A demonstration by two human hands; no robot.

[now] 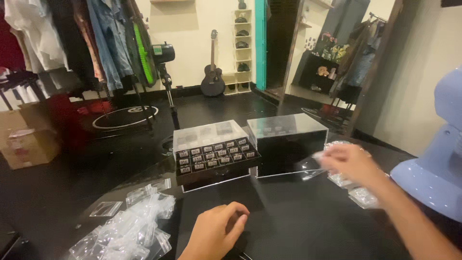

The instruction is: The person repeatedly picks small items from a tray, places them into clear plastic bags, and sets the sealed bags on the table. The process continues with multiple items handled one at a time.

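Glossy black table: left hand curled empty; right hand pinches clear plastic bag.

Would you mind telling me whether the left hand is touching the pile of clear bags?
Apart: the head view shows bare dark table between the left hand and the pile of clear bags.

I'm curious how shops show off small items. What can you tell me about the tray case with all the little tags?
The display case is a clear plastic box holding a dark tray that slopes toward the viewer, filled with neat rows of small dark squares, each with a pale tag. It stands on the black table, close beside a second clear-topped box. Neither hand touches it; the left hand rests nearest, just in front.
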